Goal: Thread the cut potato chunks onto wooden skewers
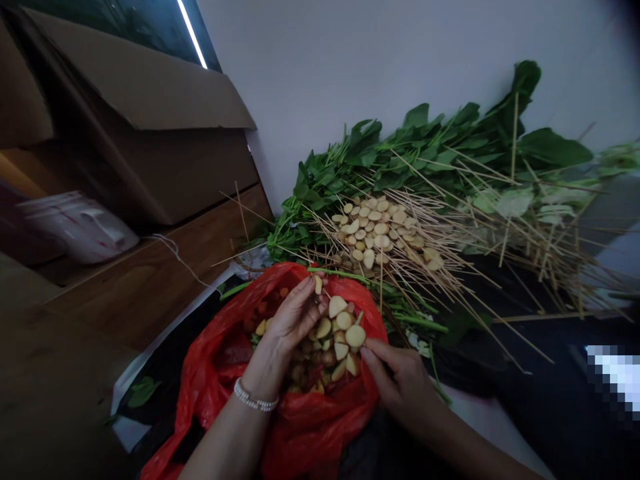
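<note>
My left hand [299, 317], with a beaded bracelet [255, 398] at the wrist, is over an open red plastic bag [215, 353]. Its thumb and fingers pinch a small potato slice [319, 285]; a thin stick tip shows close by. At the bag's right rim, the thumb and forefinger of my right hand [400, 377] close on the edge of a round potato slice [355, 335]. Under both hands, the bag holds many more cut potato pieces [325, 358], some with skin on. Whether a skewer runs through the right slice I cannot tell.
Behind the bag lie skewered potato slices [377, 227] among many thin bamboo skewers [440, 233]. Leafy green stems [360, 150] rest along the wall, with paler leaves [545, 200] at right. A cardboard box [165, 160] and a whitish plastic container [83, 227] stand left.
</note>
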A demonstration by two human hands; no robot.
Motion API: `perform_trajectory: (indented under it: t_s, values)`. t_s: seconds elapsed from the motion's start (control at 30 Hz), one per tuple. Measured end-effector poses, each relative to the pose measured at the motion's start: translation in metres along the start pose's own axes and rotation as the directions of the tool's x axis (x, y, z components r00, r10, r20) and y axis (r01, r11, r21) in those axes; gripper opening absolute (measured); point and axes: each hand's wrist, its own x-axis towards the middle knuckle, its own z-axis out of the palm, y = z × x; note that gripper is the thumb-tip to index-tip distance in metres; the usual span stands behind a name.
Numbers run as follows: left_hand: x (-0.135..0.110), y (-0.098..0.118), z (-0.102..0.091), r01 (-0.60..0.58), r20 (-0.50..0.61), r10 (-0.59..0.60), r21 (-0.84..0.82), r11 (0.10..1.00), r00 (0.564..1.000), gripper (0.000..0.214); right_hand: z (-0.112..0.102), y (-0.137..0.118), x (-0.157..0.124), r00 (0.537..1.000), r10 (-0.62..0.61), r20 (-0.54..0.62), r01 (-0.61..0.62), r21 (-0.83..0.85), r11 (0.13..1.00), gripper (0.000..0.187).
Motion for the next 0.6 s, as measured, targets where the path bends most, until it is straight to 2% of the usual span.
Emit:
perform_trajectory:
  t_s: [0.6]
  values:
    - [-0.0005, -0.0026, -0.0008, -0.013, 0.004, 0.013, 0.028, 1.000, 1.000, 0.024, 0.0009, 0.0010, 0.0006, 0.999, 0.027, 0.021, -0.027, 0.007, 1.000, 0.034]
